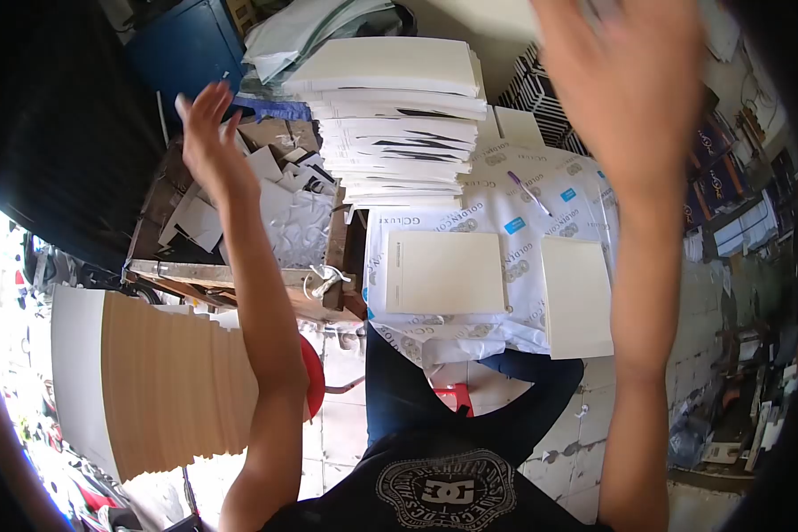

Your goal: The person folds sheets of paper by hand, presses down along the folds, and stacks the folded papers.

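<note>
My left hand (213, 146) is raised in the air at the left, fingers apart, holding nothing; it is nearest the wooden crate of paper scraps. My right hand (625, 84) is lifted close to the camera at the upper right. It is blurred and its fingertips are cut off by the frame, but the thumb stands apart from the fingers and nothing shows between them. Below, on the wrapped tabletop, lie a cream sheet or thin stack of paper (448, 273) and a second cream stack (576, 297) to its right. Behind them rises a tall stack of printed papers (399, 142).
A purple-and-white pen (530, 193) lies on the printed wrapping (523, 253). At left stands a wooden crate (186, 273) holding white and black scraps. A large paper stack (177, 381) rests on a red stool (312, 377). Striped black-and-white stacks (541, 93) sit behind.
</note>
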Available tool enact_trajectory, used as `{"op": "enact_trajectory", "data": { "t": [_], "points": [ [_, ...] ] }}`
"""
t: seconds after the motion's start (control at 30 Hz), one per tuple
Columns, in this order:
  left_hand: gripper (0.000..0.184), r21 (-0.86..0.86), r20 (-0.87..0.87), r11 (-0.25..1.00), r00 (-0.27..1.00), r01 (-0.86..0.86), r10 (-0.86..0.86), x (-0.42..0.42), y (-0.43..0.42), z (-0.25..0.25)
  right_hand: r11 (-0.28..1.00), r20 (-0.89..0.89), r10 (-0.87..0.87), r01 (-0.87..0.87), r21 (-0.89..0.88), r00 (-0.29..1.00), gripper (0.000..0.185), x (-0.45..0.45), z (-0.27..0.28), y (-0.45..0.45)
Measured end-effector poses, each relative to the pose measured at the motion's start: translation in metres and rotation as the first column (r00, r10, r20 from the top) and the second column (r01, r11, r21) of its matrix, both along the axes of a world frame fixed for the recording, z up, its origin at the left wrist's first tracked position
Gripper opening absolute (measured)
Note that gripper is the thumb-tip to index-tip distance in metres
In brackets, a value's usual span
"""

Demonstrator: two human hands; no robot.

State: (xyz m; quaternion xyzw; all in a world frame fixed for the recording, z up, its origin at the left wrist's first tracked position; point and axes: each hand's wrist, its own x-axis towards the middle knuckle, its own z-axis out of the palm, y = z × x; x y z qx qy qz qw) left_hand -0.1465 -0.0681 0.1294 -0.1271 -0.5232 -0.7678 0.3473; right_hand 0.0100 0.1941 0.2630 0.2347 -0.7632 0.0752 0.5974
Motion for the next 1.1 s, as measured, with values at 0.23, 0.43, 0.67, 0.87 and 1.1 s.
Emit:
{"op": "enact_trajectory", "data": {
  "t": [0.23, 0.43, 0.67, 0.87, 1.1],
  "points": [
    [0.098, 0.019, 0.173, 0.968, 0.953, 0.25, -0.249, -0.063, 0.053, -0.023, 0.994, 0.392, -0.072, 0.097, -0.043, 0.917, 0.023, -0.133, -0.075, -0.036],
    [0.081, 0.115, 0.173, 0.989, 0.978, 0.095, -0.114, -0.066, 0.059, -0.039, 0.992, 0.565, 0.094, -0.028, -0.125, 0.82, 0.05, -0.088, -0.077, -0.019],
    [0.081, -0.076, 0.1, 0.993, 0.992, 0.09, -0.082, -0.084, 0.022, -0.054, 0.755, 0.574, -0.262, 0.535, -0.379, 0.776, 0.047, 0.093, -0.227, 0.202],
    [0.074, 0.216, 0.089, 0.976, 0.996, -0.039, 0.02, 0.017, 0.022, -0.017, 0.304, 0.76, -0.549, 0.93, -0.206, 0.347, 0.039, 0.235, -0.382, 0.225],
    [0.057, 0.039, -0.175, 0.999, 0.984, 0.029, -0.021, 0.098, 0.099, -0.014, 0.311, 0.639, -0.416, 0.761, -0.569, 0.648, 0.013, 0.252, -0.383, 0.258]
  ]
}}
